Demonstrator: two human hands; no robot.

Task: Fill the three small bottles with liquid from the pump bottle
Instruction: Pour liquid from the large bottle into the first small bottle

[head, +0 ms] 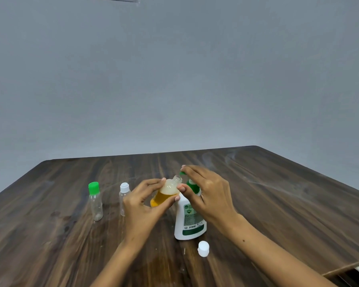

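My left hand [142, 206] grips a small clear bottle [167, 191] that is uncapped, tilted, and holds orange liquid with foam on top. Its open neck sits right under the green spout of the white pump bottle [190, 220], which stands on the table. My right hand [207, 195] lies over the green pump head, fingers curled on it. A small clear bottle with a green cap [95, 200] and another with a white cap [124, 196] stand upright to the left, both looking empty. A loose white cap [203, 248] lies in front of the pump bottle.
Everything rests on a dark wooden table [278, 204] against a plain grey wall. The table's right edge runs diagonally toward the lower right corner. A wet-looking patch shows on the wood near the front centre.
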